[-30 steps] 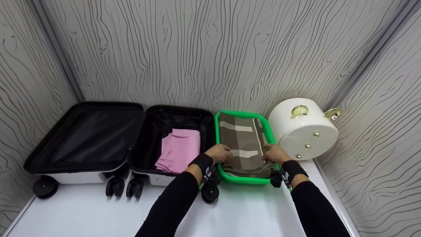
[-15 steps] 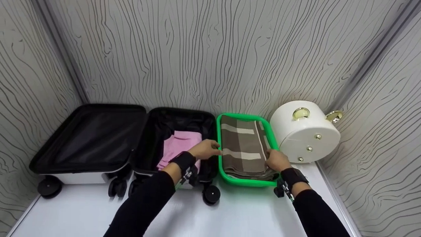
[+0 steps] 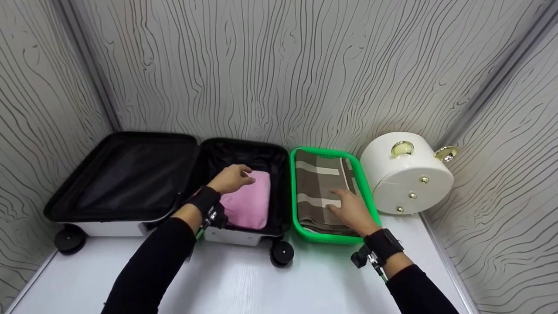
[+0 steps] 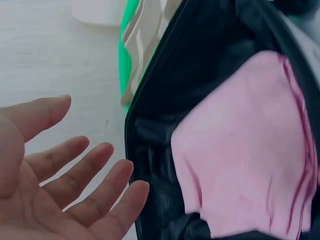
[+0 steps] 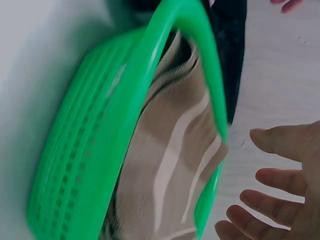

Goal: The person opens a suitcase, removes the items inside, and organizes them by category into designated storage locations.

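Observation:
My left hand [image 3: 230,179] hovers above the suitcase's right half [image 3: 282,183], overlapping a folded pink cloth [image 3: 250,203] that lies inside. Its fingers are relaxed and hold nothing; the left wrist view shows the palm and fingertips apart from the pink cloth [image 4: 245,145]. Over the green plastic basket [image 3: 294,205] is my right hand [image 3: 354,212], fingers spread. Inside the basket a brown checked cloth [image 3: 311,187] with pale stripes lies folded in layers. The right wrist view has the right hand [image 5: 280,185] holding nothing, its fingertips pointing toward the brown cloth [image 5: 165,145].
The suitcase's other half [image 3: 126,179] lies open at the left, black-lined. A white round case [image 3: 405,170] with gold handles and small gold feet stands right of the basket. Patterned wall panels [image 3: 270,65] rise behind. A black wheel [image 3: 282,253] sticks out in front.
My left hand has left the basket's left side and moved left over the pink cloth. My right hand has let go of the brown cloth's right edge, its fingers now spread above it.

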Demonstrator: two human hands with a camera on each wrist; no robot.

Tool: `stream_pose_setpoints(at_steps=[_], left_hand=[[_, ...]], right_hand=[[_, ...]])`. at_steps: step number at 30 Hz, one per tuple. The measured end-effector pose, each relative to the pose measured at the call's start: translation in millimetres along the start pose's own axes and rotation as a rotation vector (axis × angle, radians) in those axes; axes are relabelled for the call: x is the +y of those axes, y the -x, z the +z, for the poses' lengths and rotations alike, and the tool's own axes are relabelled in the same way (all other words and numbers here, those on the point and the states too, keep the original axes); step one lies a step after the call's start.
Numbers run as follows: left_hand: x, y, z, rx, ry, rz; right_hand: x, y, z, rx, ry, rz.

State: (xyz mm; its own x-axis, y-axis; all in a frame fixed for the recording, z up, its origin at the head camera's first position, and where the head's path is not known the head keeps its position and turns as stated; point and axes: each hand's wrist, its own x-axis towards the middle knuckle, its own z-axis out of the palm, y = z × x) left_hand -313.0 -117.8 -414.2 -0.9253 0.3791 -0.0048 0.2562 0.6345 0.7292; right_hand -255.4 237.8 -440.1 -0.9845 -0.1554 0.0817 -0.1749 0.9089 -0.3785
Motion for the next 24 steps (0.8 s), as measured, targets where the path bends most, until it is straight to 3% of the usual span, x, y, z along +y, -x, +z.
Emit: stream_pose_setpoints(at_steps=[7, 12, 17, 21, 24], left_hand=[[-22.8, -1.0, -25.1, 0.045, -0.028, -0.090], [-40.0, -7.6, -32.3, 0.001, -0.108, -0.211], [-52.3, -20.2, -29.1, -0.048, -0.162, -0.323], [-61.4, -29.2, -20.8, -0.099, -0.277, -0.334], [-71.7, -37.8, -10.1, -0.180, -0.369, -0.337]], right_hand=[[-46, 7.2, 19, -0.024, -0.126, -0.104], [-69, 10.0, 42, -0.090, -0.153, -0.134], [-80, 14.4, 64, -0.160, -0.116, -0.085], [-86, 18.2, 77, -0.145, -0.085, -0.088], [-88, 21.1, 83, -0.121, -0.064, -0.106]])
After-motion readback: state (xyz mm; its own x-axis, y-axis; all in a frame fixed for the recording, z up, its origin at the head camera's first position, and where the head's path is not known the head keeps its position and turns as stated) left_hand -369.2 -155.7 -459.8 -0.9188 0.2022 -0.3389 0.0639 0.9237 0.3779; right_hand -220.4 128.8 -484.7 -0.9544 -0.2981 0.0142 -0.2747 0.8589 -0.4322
